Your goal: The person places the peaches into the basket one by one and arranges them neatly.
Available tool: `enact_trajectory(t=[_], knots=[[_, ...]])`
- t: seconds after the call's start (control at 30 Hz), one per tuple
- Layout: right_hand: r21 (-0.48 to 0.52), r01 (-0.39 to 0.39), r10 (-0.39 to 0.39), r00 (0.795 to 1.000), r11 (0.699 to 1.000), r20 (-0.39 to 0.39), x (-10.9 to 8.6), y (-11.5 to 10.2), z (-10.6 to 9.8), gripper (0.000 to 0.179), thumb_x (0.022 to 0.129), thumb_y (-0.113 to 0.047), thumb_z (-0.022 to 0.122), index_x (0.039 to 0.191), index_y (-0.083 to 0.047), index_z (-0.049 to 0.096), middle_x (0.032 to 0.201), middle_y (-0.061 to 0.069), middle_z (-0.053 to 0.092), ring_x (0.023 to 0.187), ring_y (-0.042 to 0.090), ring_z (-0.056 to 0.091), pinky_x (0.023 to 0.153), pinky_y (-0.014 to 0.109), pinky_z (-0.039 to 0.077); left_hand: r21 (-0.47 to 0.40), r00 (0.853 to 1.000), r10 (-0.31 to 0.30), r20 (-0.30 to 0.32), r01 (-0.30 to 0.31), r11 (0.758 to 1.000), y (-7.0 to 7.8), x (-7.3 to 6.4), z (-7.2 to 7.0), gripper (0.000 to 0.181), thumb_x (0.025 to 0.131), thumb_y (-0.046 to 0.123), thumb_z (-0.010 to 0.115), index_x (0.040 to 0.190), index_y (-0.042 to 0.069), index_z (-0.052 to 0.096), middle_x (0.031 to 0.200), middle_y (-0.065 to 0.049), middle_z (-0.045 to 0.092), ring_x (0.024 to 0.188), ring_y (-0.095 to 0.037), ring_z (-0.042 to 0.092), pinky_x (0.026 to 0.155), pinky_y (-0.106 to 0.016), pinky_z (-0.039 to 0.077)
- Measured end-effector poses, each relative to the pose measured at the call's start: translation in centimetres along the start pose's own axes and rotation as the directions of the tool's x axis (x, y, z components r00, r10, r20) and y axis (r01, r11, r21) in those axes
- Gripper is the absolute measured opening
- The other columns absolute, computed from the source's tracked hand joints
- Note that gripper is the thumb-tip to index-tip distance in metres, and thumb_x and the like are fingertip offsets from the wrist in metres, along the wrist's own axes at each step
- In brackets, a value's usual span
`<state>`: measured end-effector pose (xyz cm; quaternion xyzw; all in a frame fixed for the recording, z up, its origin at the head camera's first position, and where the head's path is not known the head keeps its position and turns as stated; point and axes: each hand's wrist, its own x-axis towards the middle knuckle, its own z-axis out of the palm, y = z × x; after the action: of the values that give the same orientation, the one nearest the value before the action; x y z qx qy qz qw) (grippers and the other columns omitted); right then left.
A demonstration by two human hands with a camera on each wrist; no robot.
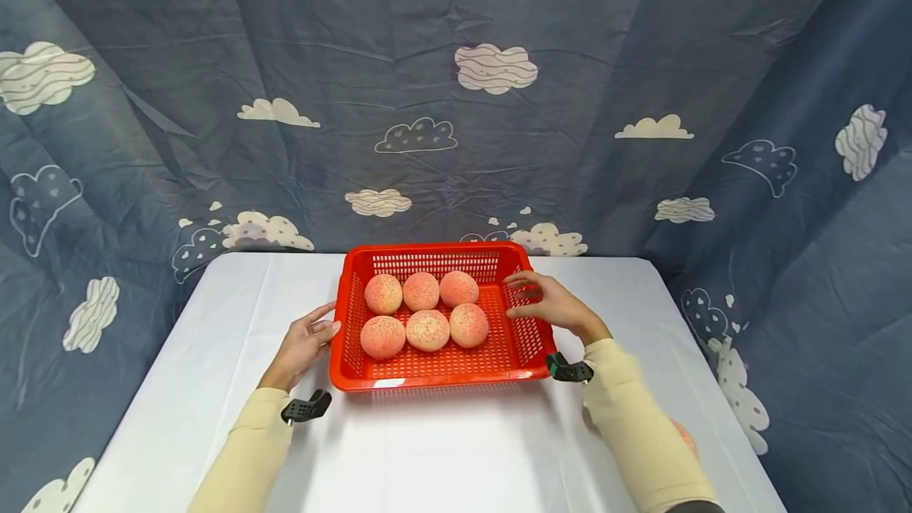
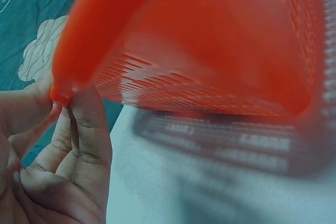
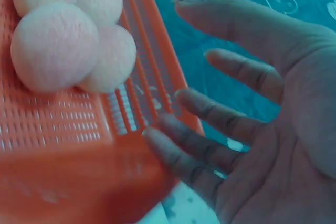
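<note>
A red plastic basket (image 1: 442, 380) with slotted walls is at the far middle of the table. Several pink-and-yellow peaches (image 1: 427, 330) lie in two rows in its left and middle part. My left hand (image 1: 299, 347) pinches the rim at the left end; in the left wrist view thumb and fingers meet on the red rim (image 2: 79, 61). Over the basket's right end hovers my right hand (image 1: 545, 303), its fingers spread and slightly bent. Nothing is between them in the right wrist view, where a peach (image 3: 55, 47) lies beyond the fingertips.
A white cloth covers the table (image 1: 427, 450). Another peach (image 1: 685, 435) shows partly from behind the right sleeve. Dark blue curtains (image 1: 399, 85) with cloud prints hang behind and at both sides. Each wrist wears a black band (image 1: 306, 407).
</note>
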<state>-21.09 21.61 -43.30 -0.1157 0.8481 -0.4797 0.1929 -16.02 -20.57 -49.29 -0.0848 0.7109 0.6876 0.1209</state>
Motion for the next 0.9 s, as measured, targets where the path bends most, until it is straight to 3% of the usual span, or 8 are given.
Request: enact_trajectory(t=[0.3, 0.43, 0.7, 0.9], knots=[[0.020, -0.035, 0.037, 0.993, 0.999, -0.112, -3.6, 2.0, -2.3, 0.059, 0.084, -0.015, 0.075, 0.135, -0.001, 0.049, 0.134, 0.023, 0.050, 0.120, 0.044, 0.049, 0.089, 0.048, 0.051, 0.007, 1.000, -0.005, -0.003, 0.005, 1.000, 0.0, -0.1, 0.0, 0.056, 0.098, 0.007, 0.054, 0.149, 0.000, 0.031, 0.095, -0.002, 0.066, 0.076, -0.004, 0.061, 0.070, -0.020, 0.052], [-0.017, -0.076, 0.073, 0.989, 0.997, -0.128, -5.2, 3.5, -3.4, 0.061, 0.084, -0.018, 0.076, 0.135, -0.002, 0.049, 0.134, 0.024, 0.049, 0.120, 0.045, 0.049, 0.091, 0.049, 0.049, 0.002, 1.000, -0.002, 0.003, 0.002, 1.000, 0.0, -0.1, 0.0, 0.056, 0.098, 0.006, 0.053, 0.149, 0.000, 0.030, 0.093, 0.000, 0.065, 0.075, -0.004, 0.060, 0.068, -0.020, 0.051], [-0.041, -0.121, 0.119, 0.992, 0.992, -0.041, -8.3, 6.7, -5.0, 0.063, 0.081, -0.025, 0.078, 0.134, -0.003, 0.050, 0.130, 0.022, 0.052, 0.119, 0.044, 0.049, 0.092, 0.047, 0.049, 0.007, 1.000, -0.006, -0.011, 0.006, 1.000, 0.0, 0.0, -0.1, 0.056, 0.098, 0.007, 0.054, 0.149, 0.000, 0.031, 0.093, -0.001, 0.065, 0.075, -0.004, 0.061, 0.068, -0.020, 0.051], [-0.029, -0.151, 0.153, 0.984, 0.988, 0.093, -10.8, 9.4, -5.1, 0.065, 0.081, -0.017, 0.077, 0.136, 0.003, 0.047, 0.131, 0.029, 0.050, 0.117, 0.047, 0.049, 0.093, 0.053, 0.046, -0.002, 1.000, -0.004, -0.006, 0.004, 1.000, 0.1, -0.1, -0.1, 0.056, 0.098, 0.007, 0.054, 0.148, -0.001, 0.030, 0.095, -0.003, 0.065, 0.075, -0.004, 0.061, 0.069, -0.020, 0.052]])
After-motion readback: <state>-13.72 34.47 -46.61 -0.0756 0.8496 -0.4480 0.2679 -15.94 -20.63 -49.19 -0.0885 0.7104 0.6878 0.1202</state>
